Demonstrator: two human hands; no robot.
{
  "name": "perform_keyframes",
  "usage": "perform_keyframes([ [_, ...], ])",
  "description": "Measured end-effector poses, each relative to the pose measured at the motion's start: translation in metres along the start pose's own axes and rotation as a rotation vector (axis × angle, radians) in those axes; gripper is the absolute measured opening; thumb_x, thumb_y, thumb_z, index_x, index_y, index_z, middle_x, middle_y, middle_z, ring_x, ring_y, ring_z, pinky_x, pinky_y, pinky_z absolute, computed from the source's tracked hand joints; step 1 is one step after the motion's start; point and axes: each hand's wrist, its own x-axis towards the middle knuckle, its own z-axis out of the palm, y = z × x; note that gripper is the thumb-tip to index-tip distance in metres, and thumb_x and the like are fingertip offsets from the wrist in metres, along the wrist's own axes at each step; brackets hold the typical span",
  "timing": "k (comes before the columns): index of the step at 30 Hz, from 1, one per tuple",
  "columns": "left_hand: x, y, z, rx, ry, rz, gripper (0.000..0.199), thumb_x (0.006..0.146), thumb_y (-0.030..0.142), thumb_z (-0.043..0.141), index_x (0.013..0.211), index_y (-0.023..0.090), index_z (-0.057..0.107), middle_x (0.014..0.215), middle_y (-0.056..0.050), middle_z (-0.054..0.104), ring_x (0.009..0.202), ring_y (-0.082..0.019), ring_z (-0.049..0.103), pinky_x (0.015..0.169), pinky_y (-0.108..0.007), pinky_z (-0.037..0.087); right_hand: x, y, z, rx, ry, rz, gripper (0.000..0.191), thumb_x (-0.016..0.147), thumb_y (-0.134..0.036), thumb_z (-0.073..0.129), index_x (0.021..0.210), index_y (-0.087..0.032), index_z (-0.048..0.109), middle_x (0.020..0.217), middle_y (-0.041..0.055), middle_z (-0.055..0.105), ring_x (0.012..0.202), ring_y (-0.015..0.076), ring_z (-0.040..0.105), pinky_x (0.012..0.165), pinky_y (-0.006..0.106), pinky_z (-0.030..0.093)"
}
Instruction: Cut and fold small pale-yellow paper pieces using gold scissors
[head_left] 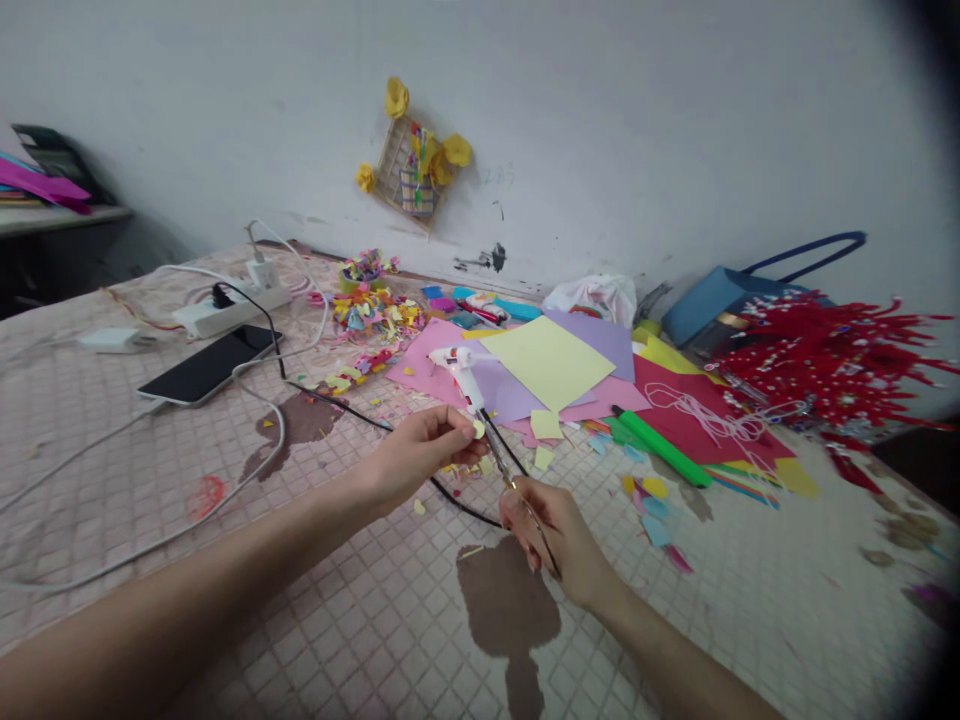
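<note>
My left hand pinches a small pale yellow paper piece between thumb and fingertips. My right hand is closed around a pair of slim metal scissors; their handles are partly hidden by the fingers. The blade tips reach up to the paper piece, but I cannot tell whether they touch it. Just beyond both hands lies a white glue gun, its black cord passing beneath them. Small yellow paper squares lie to the right of the scissors.
Behind the hands are coloured paper sheets and a green marker. Paper scraps are heaped at the back. A phone, cables and a power strip lie left. Red fuzzy decorations and a blue bag stand right.
</note>
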Motion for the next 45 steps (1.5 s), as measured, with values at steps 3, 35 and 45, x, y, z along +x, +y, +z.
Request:
perform_keyframes([
  [3, 0.0, 0.0, 0.0, 0.0, -0.005, 0.004, 0.024, 0.067, 0.03, 0.069, 0.071, 0.013, 0.051, 0.07, -0.002, 0.061, 0.069, -0.012, 0.058, 0.071, -0.028, 0.044, 0.0, 0.0, 0.0, -0.004, 0.004, -0.004, 0.044, 0.081, -0.056, 0.041, 0.059, -0.018, 0.041, 0.043, -0.0077, 0.033, 0.036, 0.0059, 0.033, 0.036, 0.019, 0.025],
  [35, -0.006, -0.015, 0.005, 0.41, -0.272, -0.102, 0.019, 0.073, 0.031, 0.06, 0.077, 0.013, 0.055, 0.071, -0.003, 0.06, 0.061, -0.011, 0.055, 0.06, -0.025, 0.045, 0.008, -0.006, -0.012, 0.066, 0.067, -0.028, 0.018, 0.078, -0.032, 0.051, 0.073, -0.015, 0.052, 0.046, -0.0069, 0.041, 0.039, 0.0062, 0.037, 0.038, 0.018, 0.029],
  [45, -0.002, -0.01, 0.0, 0.159, -0.073, -0.133, 0.021, 0.071, 0.03, 0.066, 0.073, 0.012, 0.055, 0.071, -0.004, 0.065, 0.063, -0.01, 0.059, 0.061, -0.023, 0.045, 0.006, -0.005, -0.01, 0.144, 0.022, -0.007, 0.036, 0.083, -0.049, 0.042, 0.073, -0.016, 0.052, 0.046, -0.0073, 0.037, 0.037, 0.0064, 0.036, 0.038, 0.019, 0.029],
])
